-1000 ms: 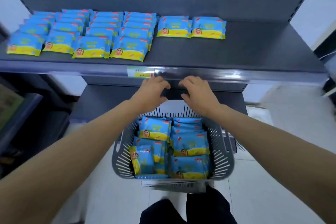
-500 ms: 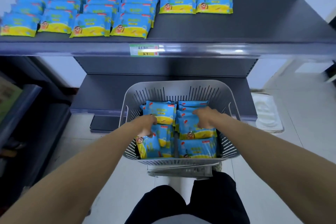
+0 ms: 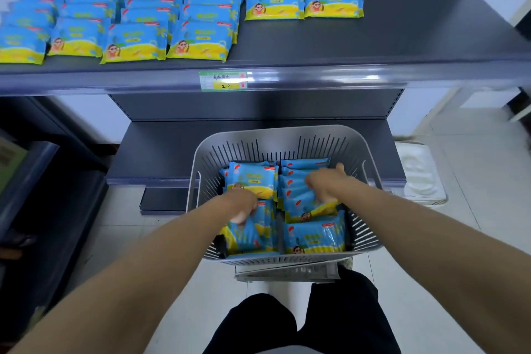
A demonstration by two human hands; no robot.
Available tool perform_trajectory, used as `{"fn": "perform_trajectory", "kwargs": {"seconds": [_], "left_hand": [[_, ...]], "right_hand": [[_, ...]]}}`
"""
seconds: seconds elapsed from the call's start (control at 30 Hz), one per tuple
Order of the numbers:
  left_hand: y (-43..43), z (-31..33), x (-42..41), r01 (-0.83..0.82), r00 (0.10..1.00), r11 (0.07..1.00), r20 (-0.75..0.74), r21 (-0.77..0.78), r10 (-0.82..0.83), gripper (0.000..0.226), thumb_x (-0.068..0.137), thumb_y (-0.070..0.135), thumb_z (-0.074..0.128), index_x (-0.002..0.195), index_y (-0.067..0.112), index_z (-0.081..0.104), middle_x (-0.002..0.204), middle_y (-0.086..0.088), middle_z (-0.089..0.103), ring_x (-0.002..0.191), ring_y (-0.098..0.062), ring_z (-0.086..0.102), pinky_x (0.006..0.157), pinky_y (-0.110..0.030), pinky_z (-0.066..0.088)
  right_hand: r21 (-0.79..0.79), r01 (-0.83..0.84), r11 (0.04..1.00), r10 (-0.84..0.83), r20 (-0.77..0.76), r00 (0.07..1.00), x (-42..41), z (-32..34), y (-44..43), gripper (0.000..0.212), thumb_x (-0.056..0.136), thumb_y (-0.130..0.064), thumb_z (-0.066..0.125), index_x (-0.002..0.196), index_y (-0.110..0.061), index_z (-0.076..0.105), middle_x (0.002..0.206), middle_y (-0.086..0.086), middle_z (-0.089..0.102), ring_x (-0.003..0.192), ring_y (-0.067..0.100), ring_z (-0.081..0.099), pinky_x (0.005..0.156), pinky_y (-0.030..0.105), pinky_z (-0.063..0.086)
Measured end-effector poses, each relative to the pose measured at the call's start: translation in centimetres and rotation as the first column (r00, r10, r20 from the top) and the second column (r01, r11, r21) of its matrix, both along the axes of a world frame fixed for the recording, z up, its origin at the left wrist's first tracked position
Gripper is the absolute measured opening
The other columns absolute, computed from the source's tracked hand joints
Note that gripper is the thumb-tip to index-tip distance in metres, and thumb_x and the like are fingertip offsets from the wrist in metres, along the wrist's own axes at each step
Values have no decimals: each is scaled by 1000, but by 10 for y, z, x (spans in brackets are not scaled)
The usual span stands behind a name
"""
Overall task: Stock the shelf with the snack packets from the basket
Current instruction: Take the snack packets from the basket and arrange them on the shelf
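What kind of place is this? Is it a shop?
Most likely a small shop. A metal shelf holds neat rows of identical snack packets, a price tag sits on its front edge, and a basket holds more.

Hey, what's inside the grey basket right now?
Blue-and-yellow snack packets fill the grey basket; the left hand and right hand reach in among them. Lower packets and the basket's floor are covered.

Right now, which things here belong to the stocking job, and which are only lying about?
Job: shelf; stocked packets; basket; basket packets; left hand; right hand.
Lying about: white tray on the floor; price label; slatted thing under the basket.
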State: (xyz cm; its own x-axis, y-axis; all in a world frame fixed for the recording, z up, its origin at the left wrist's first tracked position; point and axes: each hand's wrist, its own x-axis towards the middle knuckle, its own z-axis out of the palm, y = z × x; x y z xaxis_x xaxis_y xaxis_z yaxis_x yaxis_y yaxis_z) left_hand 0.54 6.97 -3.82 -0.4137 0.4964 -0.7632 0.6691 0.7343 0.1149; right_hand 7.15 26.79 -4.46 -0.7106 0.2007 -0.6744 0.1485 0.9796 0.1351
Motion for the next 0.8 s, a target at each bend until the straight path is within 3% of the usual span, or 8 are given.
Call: {"fn": "perform_trajectory", "kwargs": {"seconds": [0.17,0.33,0.47,0.6,0.67,0.8], "left_hand": [[23,79,-33,88,993,987,-95,134,-75,42,77,15,74,116,10,60,120,-7,61,108,-28,57,87,-34,46],[43,168,-65,145,965,941,-253,307,-67,21,76,9,69,91,13,56,88,-3,52,81,-24,48,58,-27,33],[64,223,-91,94,942,823,-317,560,108,21,76,10,71,82,14,51,80,-2,52,77,-22,48,64,-27,35],[96,250,-121,22,890,641,-307,768,337,27,81,5,67,107,9,60,101,-8,62,98,-26,58,83,-33,45],[114,254,-140,26,858,641,-346,767,379,30,82,5,64,112,8,59,111,-11,64,104,-29,58,88,-35,46],[147,247,-176,-16,809,726,-418,687,413,30,84,0,53,113,7,54,114,-17,61,103,-35,57,86,-40,48]], "right_hand": [[-11,-47,999,43,-231,972,-30,86,8,31,89,-10,52,119,-19,57,122,2,59,118,26,51,105,54,22],[41,-60,997,73,-470,880,-49,185,34,38,91,-17,47,127,-28,53,126,1,58,120,25,50,103,47,22],[91,87,992,-7,-653,757,-77,243,71,33,89,-18,45,122,-21,51,110,4,61,104,28,53,104,46,22],[141,218,966,-43,-741,670,-110,259,108,41,85,-14,45,125,-17,51,111,8,63,107,29,53,102,44,24],[156,243,957,-42,-757,652,-124,259,127,42,83,-13,45,125,-15,51,114,8,62,109,29,52,100,44,26],[118,263,958,-98,-723,683,-148,245,162,44,83,-14,46,127,-13,48,116,8,59,109,29,50,98,44,28]]}}
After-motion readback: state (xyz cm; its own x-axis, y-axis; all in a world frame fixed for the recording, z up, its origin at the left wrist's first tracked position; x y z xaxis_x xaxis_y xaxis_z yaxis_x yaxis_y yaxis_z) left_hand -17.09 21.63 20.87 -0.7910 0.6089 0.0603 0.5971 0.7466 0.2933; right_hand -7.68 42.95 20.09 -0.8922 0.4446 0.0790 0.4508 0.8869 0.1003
